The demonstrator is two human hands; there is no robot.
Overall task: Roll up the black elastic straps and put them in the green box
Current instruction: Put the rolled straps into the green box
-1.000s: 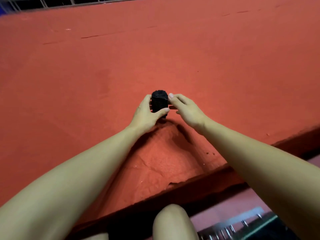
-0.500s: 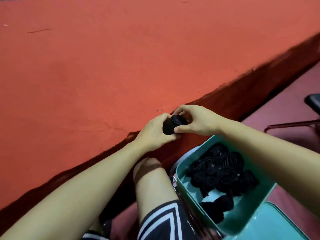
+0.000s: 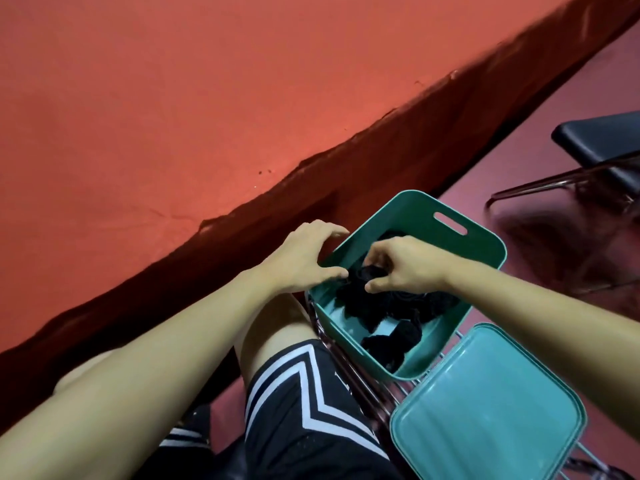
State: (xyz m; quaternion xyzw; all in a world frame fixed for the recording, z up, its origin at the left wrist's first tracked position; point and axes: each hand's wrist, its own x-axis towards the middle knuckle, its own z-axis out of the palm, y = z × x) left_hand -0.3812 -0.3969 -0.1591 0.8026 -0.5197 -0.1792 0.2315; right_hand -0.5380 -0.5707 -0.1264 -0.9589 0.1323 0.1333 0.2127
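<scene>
Nearest, black shorts (image 3: 311, 420) with white chevron stripes over a bare knee, both forearms reaching forward above them. At lower right, a teal lid (image 3: 488, 410) lying flat on a wire rack (image 3: 377, 393), just beside the box and touching its near corner.

Beyond the knee, the green box (image 3: 481, 258) sitting tilted on the same rack, open at the top, a slot handle in its far wall. Inside, a heap of rolled black straps (image 3: 391, 323) covering most of the floor, a patch of bare teal bottom showing at the near left.

Over the box's left half, the two hands meeting. Right hand (image 3: 401, 265) down inside the rim, fingers curled and thumb underneath, grip closed round a rolled strap (image 3: 367, 273) held just above the heap. Left hand (image 3: 304, 254) at the box's left rim, fingers spread and only loosely bent, arched over the edge; thumb tip reaching in to touch the same roll from the left, no real clasp on it. Grip of that hand wide, resting rather than holding.

Farther off, the red-covered worktop (image 3: 173, 116) running diagonally across the upper left, its dark cloth edge hanging down behind the box. At far right, a black chair (image 3: 602, 140) on metal legs standing on the maroon floor (image 3: 536, 140), well apart from the box.
</scene>
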